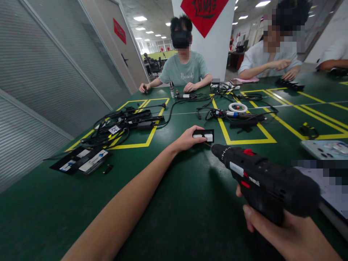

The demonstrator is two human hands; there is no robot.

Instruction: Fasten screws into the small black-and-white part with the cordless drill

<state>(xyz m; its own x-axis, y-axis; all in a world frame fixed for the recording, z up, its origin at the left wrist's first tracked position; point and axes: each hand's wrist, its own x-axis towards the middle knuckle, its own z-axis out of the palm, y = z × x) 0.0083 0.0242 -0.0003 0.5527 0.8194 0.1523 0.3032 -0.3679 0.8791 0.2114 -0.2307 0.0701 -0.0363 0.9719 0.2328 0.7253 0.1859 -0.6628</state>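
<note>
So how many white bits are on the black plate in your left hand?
2. The right white bit sits near the black plate's right end. The left white bit is partly covered by the left hand, which may hide more.

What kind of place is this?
Probably a shared workshop or lab area in an office: a green table with yellow taped boxes, bundles of black cables lying on it, and office chairs in the background.
</note>
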